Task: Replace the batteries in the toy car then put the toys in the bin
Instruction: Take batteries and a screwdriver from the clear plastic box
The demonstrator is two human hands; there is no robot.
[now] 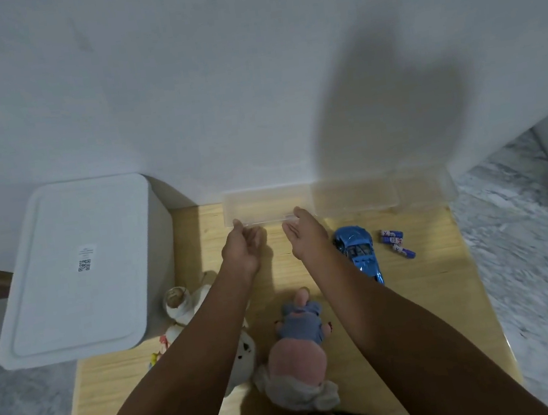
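Note:
A blue toy car (357,252) lies on the wooden table (431,291), just right of my right forearm. Blue and white batteries (396,243) lie loose to the car's right. A clear plastic bin (367,192) stands against the wall at the table's far edge. My left hand (242,245) and my right hand (306,232) reach forward side by side, palms facing each other with loosely curled fingers, their fingertips at the bin's near rim. Neither hand holds anything. A pink doll in blue clothes (300,345) lies between my forearms. A white plush (243,359) sits partly hidden under my left forearm.
A white lidded box (76,266) stands off the table's left side. A small white figure toy (181,303) sits near the table's left edge. The white wall rises right behind the bin. Grey carpet surrounds the table.

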